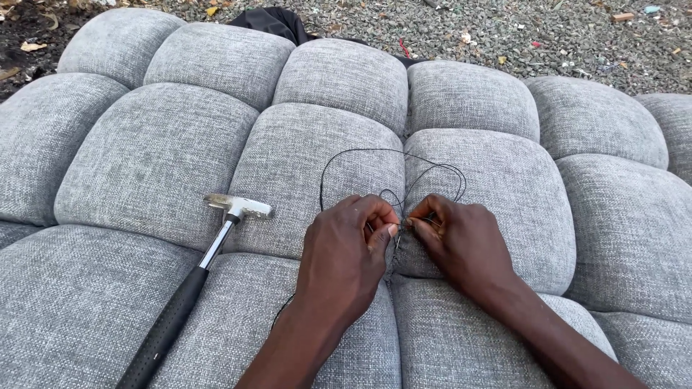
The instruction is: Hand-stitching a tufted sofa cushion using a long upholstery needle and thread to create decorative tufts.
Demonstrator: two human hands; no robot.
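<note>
Hammer (189, 282) on cushion (155, 155) left of hands (404, 241), thread (393, 169) behind hands

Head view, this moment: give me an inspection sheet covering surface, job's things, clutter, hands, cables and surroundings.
Surface: grey tufted cushion of puffy fabric squares, filling most of the view.
Job's things: thin black thread looping up from the seam where both hands meet; whether a needle is there is too small to tell.
Clutter: hammer with metal head and black grip, lying on the cushion left of the hands.
Hands: left hand and right hand pinch the thread at the seam, fingertips nearly touching.
Cables: nothing seen.
Surroundings: gravel ground with scattered litter beyond the cushion; dark cloth at its far edge.
</note>
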